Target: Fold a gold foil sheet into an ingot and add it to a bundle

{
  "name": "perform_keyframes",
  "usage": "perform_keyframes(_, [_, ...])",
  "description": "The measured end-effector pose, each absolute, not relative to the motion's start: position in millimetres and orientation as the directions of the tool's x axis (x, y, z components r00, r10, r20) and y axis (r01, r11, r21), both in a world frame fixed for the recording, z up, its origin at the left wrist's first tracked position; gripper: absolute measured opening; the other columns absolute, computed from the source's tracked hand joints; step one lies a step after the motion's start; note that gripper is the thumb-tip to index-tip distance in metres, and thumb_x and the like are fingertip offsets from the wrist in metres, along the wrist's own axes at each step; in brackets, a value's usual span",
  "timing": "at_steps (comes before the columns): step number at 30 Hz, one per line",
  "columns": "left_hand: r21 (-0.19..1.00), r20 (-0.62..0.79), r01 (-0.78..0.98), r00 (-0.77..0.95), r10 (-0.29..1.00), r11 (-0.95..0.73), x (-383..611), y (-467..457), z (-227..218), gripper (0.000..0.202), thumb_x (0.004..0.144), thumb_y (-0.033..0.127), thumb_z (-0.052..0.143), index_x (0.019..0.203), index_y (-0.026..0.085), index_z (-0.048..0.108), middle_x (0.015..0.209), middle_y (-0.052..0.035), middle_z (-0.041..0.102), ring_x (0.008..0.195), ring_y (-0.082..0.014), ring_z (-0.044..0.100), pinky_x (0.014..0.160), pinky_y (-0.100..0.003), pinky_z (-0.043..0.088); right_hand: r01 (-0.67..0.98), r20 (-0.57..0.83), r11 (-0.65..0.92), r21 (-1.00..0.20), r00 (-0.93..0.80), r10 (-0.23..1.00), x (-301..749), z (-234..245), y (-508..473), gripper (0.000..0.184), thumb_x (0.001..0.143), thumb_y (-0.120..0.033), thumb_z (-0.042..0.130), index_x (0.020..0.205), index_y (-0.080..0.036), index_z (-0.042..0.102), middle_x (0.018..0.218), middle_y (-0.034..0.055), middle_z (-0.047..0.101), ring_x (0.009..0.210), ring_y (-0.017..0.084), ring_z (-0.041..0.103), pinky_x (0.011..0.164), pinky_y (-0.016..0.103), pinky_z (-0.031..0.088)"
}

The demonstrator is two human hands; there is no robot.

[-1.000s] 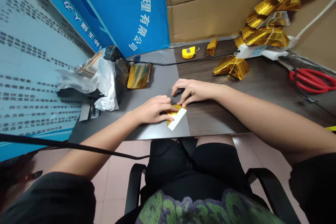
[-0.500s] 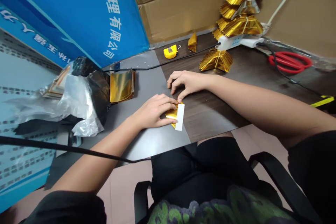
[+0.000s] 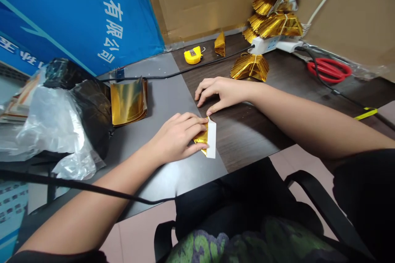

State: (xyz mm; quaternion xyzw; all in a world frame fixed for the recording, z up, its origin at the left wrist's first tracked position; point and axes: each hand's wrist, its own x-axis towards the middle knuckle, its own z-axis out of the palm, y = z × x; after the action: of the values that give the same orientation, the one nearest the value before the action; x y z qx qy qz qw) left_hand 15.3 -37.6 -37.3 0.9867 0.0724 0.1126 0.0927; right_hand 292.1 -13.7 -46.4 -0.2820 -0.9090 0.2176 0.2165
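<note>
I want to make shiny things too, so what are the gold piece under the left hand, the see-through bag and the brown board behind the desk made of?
The gold piece looks like foil or coated paper, glossy with bright glints. The bag seems thin, shiny plastic: it's cloudy-clear and crinkled. The board looks like cardboard, dull brown with a long crease.

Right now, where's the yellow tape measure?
The yellow tape measure lies at the back of the table, upper middle of the head view. A folded gold piece is to its right, and a black cable runs in front.
</note>
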Motion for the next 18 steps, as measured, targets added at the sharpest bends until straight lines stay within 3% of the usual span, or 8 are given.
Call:
perform_keyframes(4, [0.207,0.233,0.131,0.956,0.179,-0.97,15,-39,-40,0.046,0.1,0.06,0.05,0.114,0.018,0.066,0.135,-0.0072,0.069,0.116,-0.0231,0.063,0.088,-0.036,0.048,0.526,0.177,0.723,-0.449,-0.74,0.649,284,-34,-41,0.041,0.091,-0.045,0.073,0.122,-0.019,0.072,0.122,0.0108,0.068,0.118,0.027,0.061,0.105,0.045,0.049])
perform_keyframes(8, [0.219,0.226,0.144,0.955,0.194,-0.965,14,-41,-41,0.044,0.101,0.057,0.05,0.115,0.019,0.065,0.132,-0.0087,0.069,0.115,-0.0238,0.062,0.087,-0.036,0.046,0.661,0.155,0.606,-0.442,-0.609,0.777,271,-40,-83,0.053,0.096,-0.032,0.064,0.147,-0.019,0.054,0.142,0.0145,0.059,0.134,0.029,0.055,0.109,0.048,0.051])
perform_keyframes(11, [0.244,0.19,0.155,0.96,0.204,-0.957,14,-42,-40,0.041,0.1,0.055,0.053,0.116,0.019,0.065,0.133,-0.009,0.068,0.118,-0.0239,0.061,0.09,-0.037,0.046,0.769,0.247,0.449,-0.455,-0.376,0.893,260,-54,-116,0.043,0.099,-0.029,0.057,0.14,-0.016,0.059,0.139,0.0175,0.061,0.132,0.03,0.059,0.107,0.05,0.055])
perform_keyframes(14, [0.25,0.177,0.163,0.962,0.21,-0.954,14,-43,-39,0.039,0.1,0.053,0.054,0.116,0.02,0.064,0.136,-0.0085,0.067,0.119,-0.0246,0.059,0.093,-0.039,0.046,0.795,0.307,0.445,-0.413,-0.338,0.889,251,-66,-140,0.034,0.103,-0.023,0.049,0.13,-0.018,0.069,0.139,0.0148,0.065,0.142,0.031,0.052,0.116,0.055,0.049])
perform_keyframes(18, [0.244,0.185,0.156,0.961,0.204,-0.957,13,-44,-39,0.038,0.101,0.053,0.052,0.115,0.019,0.063,0.138,-0.007,0.066,0.12,-0.025,0.058,0.094,-0.04,0.046,0.849,0.288,0.412,-0.33,-0.325,0.901,239,-68,-156,0.041,0.104,-0.02,0.044,0.141,-0.012,0.062,0.148,0.0162,0.059,0.147,0.034,0.046,0.119,0.06,0.044])
